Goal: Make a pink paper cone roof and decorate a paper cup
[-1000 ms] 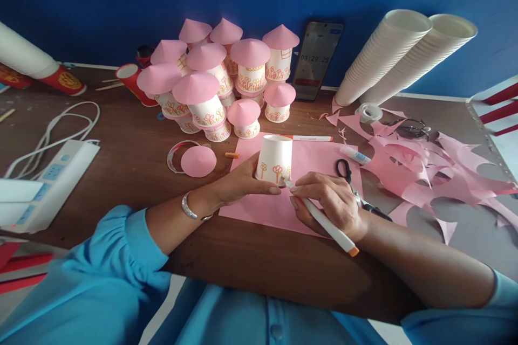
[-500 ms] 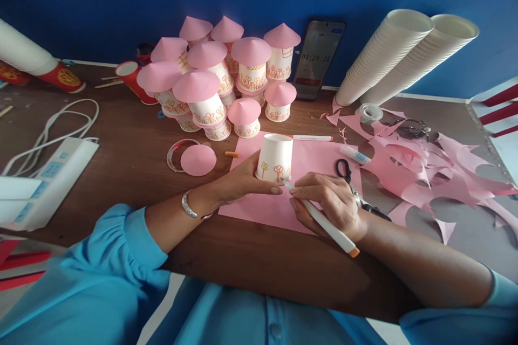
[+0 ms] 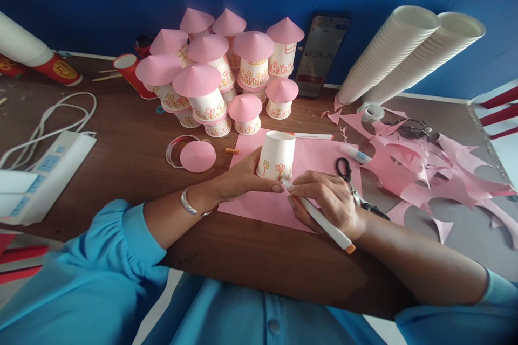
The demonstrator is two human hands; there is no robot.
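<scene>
An upside-down white paper cup (image 3: 277,153) with small orange flowers drawn near its rim stands on a pink paper sheet (image 3: 311,160). My left hand (image 3: 243,178) grips the cup from the left, thumb along its lower edge. My right hand (image 3: 326,198) pinches a white marker with an orange end (image 3: 324,221), its tip touching the cup's lower right side. A loose pink paper cone (image 3: 198,156) lies to the left of the sheet beside a clear ring.
A pile of finished cups with pink cone roofs (image 3: 218,75) stands behind. Scissors (image 3: 354,186), a glue stick (image 3: 355,154), another marker (image 3: 312,136), pink scraps (image 3: 437,167), tape roll (image 3: 371,112), phone (image 3: 320,56), two stacks of white cups (image 3: 404,54), power strip (image 3: 44,172).
The view has shifted slightly; both hands stay on the cup and marker with almost no movement. The phone timer has advanced by a second.
</scene>
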